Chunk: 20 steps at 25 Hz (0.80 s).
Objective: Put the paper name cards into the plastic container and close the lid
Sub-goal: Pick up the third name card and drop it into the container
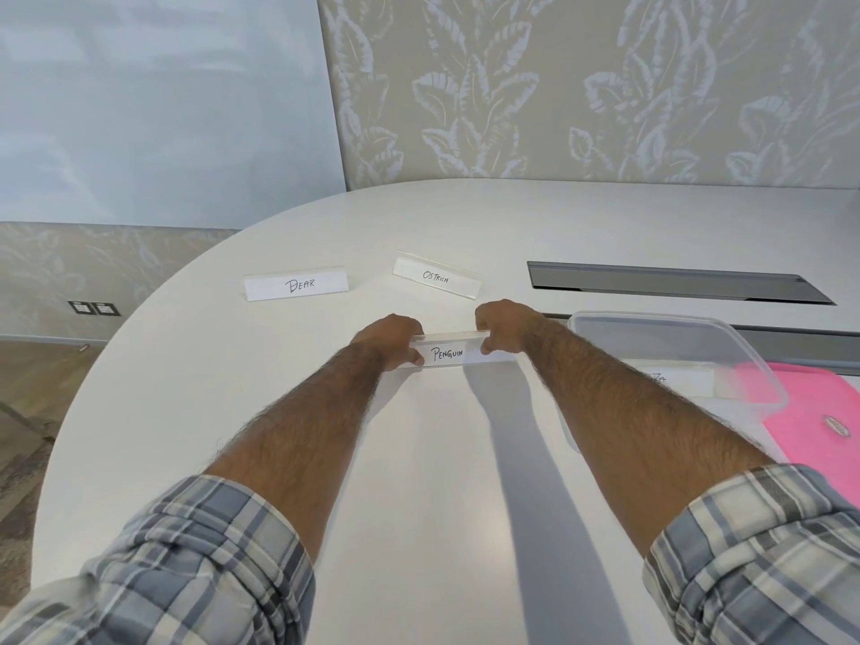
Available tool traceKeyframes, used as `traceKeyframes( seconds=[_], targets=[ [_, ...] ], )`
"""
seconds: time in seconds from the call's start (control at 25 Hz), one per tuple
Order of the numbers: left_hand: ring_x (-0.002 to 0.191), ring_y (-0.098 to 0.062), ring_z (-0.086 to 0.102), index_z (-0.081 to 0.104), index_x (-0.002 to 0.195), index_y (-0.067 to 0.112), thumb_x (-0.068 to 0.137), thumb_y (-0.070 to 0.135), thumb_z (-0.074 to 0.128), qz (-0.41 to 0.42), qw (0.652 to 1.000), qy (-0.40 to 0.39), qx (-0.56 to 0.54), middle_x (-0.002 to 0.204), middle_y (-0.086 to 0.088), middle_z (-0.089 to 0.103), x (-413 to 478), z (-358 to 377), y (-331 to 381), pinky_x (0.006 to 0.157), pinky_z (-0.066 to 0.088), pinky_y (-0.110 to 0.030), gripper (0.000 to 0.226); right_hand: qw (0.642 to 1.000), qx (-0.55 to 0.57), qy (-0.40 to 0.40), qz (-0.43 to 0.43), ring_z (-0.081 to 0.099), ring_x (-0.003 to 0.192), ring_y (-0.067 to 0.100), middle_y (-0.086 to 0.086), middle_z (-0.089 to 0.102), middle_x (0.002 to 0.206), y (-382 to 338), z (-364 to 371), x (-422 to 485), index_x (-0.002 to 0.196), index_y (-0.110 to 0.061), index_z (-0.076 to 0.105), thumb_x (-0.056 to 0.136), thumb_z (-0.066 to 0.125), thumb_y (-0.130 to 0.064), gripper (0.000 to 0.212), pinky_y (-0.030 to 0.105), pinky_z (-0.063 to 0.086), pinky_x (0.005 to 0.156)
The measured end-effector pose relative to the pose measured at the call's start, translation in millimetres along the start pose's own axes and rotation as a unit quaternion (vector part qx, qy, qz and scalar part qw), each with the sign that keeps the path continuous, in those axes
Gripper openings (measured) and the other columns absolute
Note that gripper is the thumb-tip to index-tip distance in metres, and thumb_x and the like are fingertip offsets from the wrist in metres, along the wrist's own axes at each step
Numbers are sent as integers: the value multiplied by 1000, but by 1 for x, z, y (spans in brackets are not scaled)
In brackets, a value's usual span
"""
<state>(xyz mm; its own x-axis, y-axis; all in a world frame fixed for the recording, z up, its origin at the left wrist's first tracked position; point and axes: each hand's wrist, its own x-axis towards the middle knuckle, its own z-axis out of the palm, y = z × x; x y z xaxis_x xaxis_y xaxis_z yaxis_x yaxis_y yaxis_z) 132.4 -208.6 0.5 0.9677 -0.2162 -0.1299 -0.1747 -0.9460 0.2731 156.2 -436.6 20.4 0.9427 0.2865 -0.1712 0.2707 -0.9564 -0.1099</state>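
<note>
- The white table carried everything; the clear plastic container stood open at the right, just beside the right forearm, with one card already lying in it, its writing too faint to read; the pink lid lay beside it at the right edge, partly under the container's near corner.
- The "Penguin" card sat in its clear holder between the two hands, near the container's left wall; the "Bear" card and the "Ostrich" card stood farther back, untouched and apart from each other.
- The left hand was pinched on the holder's left end and the right hand on its right end, fingers over the top edge and thumbs at the front; both were closed on the holder, not on the paper itself.
- The step in hand looked like drawing the paper out of the holder; it would go best with one hand steadying the plastic while the other slid the slip out sideways, flat and unhurried, since a pinch on the middle could crease it; the freed card should then go flat onto the one in the container.
</note>
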Motion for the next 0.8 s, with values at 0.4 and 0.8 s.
traceKeyframes(
  seconds=[0.4, 0.8],
  targets=[
    [101, -21, 57, 63, 114, 27, 78, 35, 76, 8, 1000, 10, 14, 114, 4, 63, -16, -3, -5, 75, 42, -31, 40, 999, -35, 5, -17, 53, 120, 22, 1, 58, 130, -11, 7, -14, 124, -19, 61, 80, 73, -18, 46, 37, 45, 95],
    [104, -20, 58, 64, 116, 29, 78, 35, 77, 26, 998, 58, 8, 117, 5, 64, -46, -51, 28, 76, 43, -31, 40, 997, -60, 52, -17, 54, 120, 22, -1, 58, 130, -11, -54, -56, 126, -21, 61, 80, 74, -22, 47, 37, 46, 95]
  ],
)
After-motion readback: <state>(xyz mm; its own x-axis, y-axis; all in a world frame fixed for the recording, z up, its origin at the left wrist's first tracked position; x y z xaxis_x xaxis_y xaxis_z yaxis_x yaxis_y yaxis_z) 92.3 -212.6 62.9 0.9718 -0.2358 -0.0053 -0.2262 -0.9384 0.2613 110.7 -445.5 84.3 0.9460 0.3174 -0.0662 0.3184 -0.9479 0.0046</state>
